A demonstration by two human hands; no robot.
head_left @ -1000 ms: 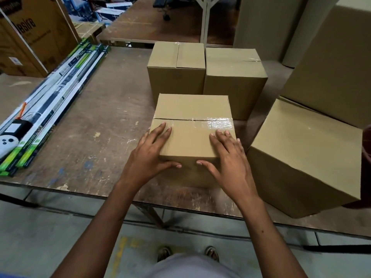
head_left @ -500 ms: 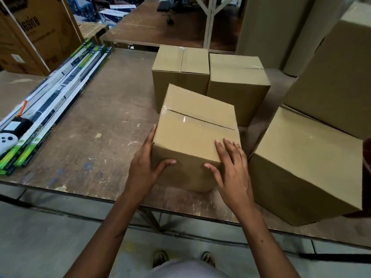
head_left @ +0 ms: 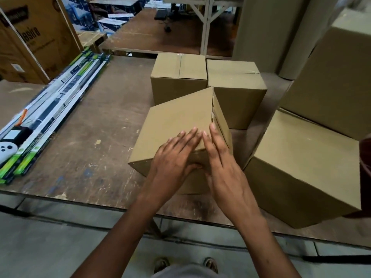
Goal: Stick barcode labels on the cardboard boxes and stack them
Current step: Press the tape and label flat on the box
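Both hands, left hand (head_left: 170, 159) and right hand (head_left: 222, 163), fingers straight, press the tilted box (head_left: 176, 125) on the desk (head_left: 80, 137) (no barcode label visible); labelling, stacking remain.

Your near box (head_left: 176, 127) is plain brown cardboard, tipped on an edge and turned cornerwise. Two more boxes (head_left: 206, 79) sit upright, side by side, just behind it.

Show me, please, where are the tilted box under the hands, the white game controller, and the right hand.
tilted box (head_left: 176, 121): head view, on its broad upward face.
white game controller (head_left: 7, 150): head view, on its white body at the left edge.
right hand (head_left: 226, 177): head view, on the back of the hand.
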